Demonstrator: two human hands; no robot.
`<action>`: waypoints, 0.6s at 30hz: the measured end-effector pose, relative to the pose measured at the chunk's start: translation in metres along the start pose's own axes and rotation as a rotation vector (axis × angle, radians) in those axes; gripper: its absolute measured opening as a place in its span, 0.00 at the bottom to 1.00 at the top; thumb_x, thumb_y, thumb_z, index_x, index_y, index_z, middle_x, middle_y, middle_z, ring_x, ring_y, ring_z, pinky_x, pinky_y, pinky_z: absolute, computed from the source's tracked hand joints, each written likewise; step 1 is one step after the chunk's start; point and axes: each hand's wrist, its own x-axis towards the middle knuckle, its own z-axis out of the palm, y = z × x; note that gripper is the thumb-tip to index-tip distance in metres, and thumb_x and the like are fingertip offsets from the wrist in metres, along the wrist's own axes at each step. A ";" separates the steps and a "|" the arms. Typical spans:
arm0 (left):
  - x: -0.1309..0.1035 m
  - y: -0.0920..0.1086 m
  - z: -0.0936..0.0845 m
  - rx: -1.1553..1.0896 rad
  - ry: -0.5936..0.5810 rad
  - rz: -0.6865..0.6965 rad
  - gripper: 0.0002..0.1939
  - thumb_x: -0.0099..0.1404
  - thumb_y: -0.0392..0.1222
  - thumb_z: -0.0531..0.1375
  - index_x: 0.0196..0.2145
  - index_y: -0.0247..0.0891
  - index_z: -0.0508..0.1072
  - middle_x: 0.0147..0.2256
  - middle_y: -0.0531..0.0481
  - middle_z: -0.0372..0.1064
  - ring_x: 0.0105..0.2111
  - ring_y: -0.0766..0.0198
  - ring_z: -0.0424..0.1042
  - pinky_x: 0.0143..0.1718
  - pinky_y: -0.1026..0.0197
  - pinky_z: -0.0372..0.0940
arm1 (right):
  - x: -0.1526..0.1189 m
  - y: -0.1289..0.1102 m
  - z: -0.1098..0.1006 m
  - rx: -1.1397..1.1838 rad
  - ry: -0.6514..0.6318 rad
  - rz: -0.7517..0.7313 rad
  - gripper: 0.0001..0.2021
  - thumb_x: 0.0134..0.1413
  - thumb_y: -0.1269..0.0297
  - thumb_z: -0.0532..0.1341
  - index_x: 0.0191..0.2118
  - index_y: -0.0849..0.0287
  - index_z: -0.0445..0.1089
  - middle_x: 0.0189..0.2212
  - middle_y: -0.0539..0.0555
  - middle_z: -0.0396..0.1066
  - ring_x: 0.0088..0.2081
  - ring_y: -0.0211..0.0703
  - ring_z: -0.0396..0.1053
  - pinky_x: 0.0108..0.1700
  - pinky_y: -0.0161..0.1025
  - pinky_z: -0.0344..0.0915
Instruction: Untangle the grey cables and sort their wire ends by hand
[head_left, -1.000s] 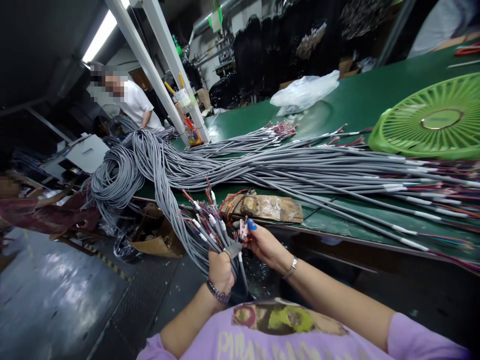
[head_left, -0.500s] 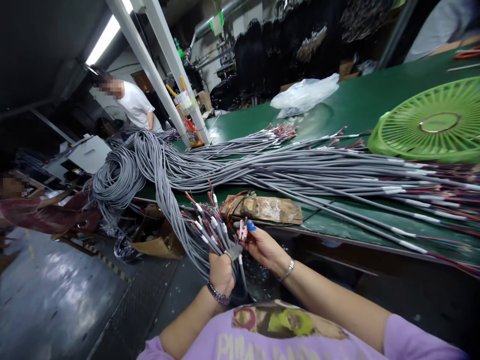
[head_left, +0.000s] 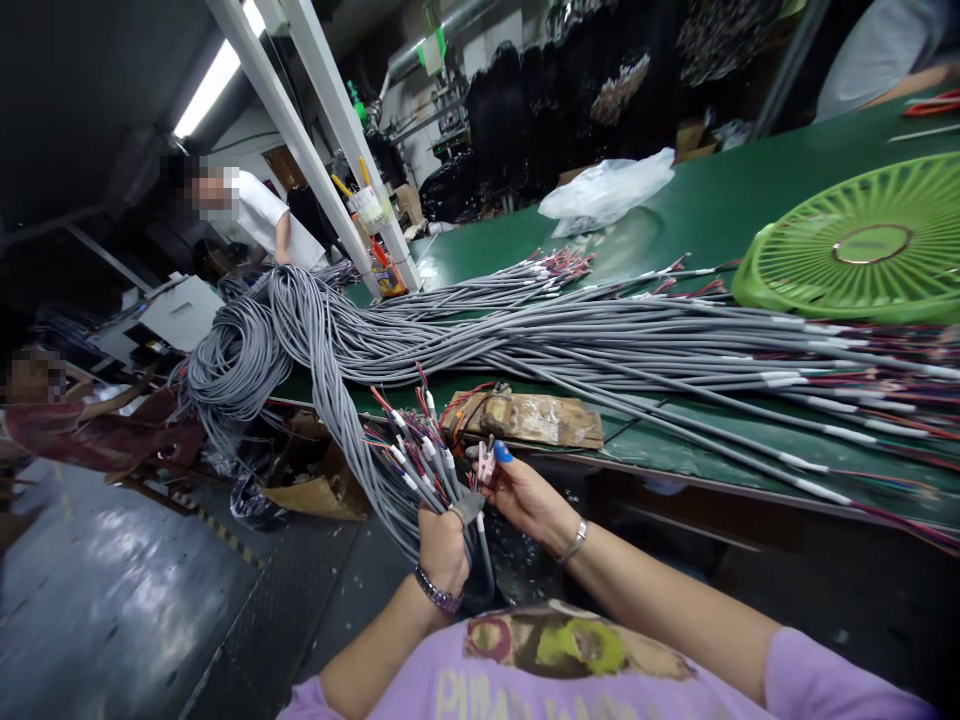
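My left hand is closed around a bundle of grey cables that hangs off the table's front edge. Stripped ends with white sleeves and coloured wires fan out above that fist, and a grey wrap covers its thumb. Just to the right, my right hand has its fingers pinched on a small pale pink clip-like piece, beside the cable ends. One of its fingertips has a blue cover. Whether a wire is in that pinch is too small to tell.
A wooden block with a fixture lies at the edge of the green table. Many grey cables stretch across it. A green fan and plastic bag are behind. Co-workers are at left; a box stands below.
Both my hands stay almost in place, with the same hold on the cables and the pink piece. The co-worker in white at the back has shifted slightly.
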 end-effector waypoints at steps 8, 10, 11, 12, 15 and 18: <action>-0.007 -0.003 -0.012 0.044 0.035 -0.013 0.10 0.44 0.38 0.68 0.28 0.36 0.76 0.24 0.51 0.74 0.32 0.58 0.73 0.40 0.58 0.65 | -0.004 -0.003 -0.008 0.020 -0.078 0.094 0.18 0.46 0.46 0.64 0.31 0.58 0.70 0.27 0.50 0.71 0.28 0.35 0.66 0.30 0.32 0.62; -0.010 -0.003 -0.015 0.053 0.028 -0.015 0.09 0.45 0.38 0.68 0.27 0.36 0.76 0.25 0.51 0.74 0.32 0.59 0.73 0.40 0.58 0.65 | -0.009 -0.005 -0.013 -0.011 -0.115 0.134 0.18 0.46 0.45 0.63 0.29 0.58 0.69 0.27 0.51 0.71 0.28 0.35 0.66 0.30 0.32 0.63; -0.011 -0.002 -0.017 0.057 0.021 -0.015 0.09 0.45 0.38 0.67 0.27 0.36 0.76 0.25 0.51 0.74 0.32 0.59 0.73 0.40 0.58 0.65 | -0.013 -0.007 -0.015 -0.049 -0.133 0.158 0.19 0.45 0.45 0.64 0.29 0.58 0.69 0.28 0.51 0.71 0.27 0.35 0.66 0.30 0.32 0.64; -0.012 -0.001 -0.018 0.061 0.014 -0.013 0.08 0.45 0.38 0.67 0.27 0.36 0.76 0.25 0.51 0.74 0.31 0.59 0.73 0.39 0.58 0.65 | -0.017 -0.009 -0.016 -0.100 -0.149 0.183 0.19 0.44 0.46 0.65 0.30 0.59 0.69 0.28 0.52 0.71 0.27 0.35 0.66 0.30 0.33 0.65; -0.015 0.001 -0.017 0.077 -0.009 0.002 0.07 0.46 0.38 0.67 0.26 0.36 0.76 0.24 0.51 0.74 0.31 0.59 0.73 0.39 0.58 0.65 | -0.028 -0.015 -0.015 -0.296 -0.180 0.246 0.19 0.41 0.49 0.68 0.31 0.60 0.69 0.30 0.53 0.71 0.26 0.35 0.66 0.29 0.34 0.67; -0.016 0.002 -0.015 0.081 -0.033 0.001 0.07 0.46 0.38 0.67 0.25 0.36 0.76 0.23 0.51 0.73 0.31 0.58 0.73 0.39 0.57 0.65 | -0.035 -0.019 -0.006 -0.498 -0.166 0.263 0.18 0.37 0.53 0.70 0.30 0.61 0.68 0.27 0.51 0.69 0.24 0.33 0.65 0.27 0.34 0.65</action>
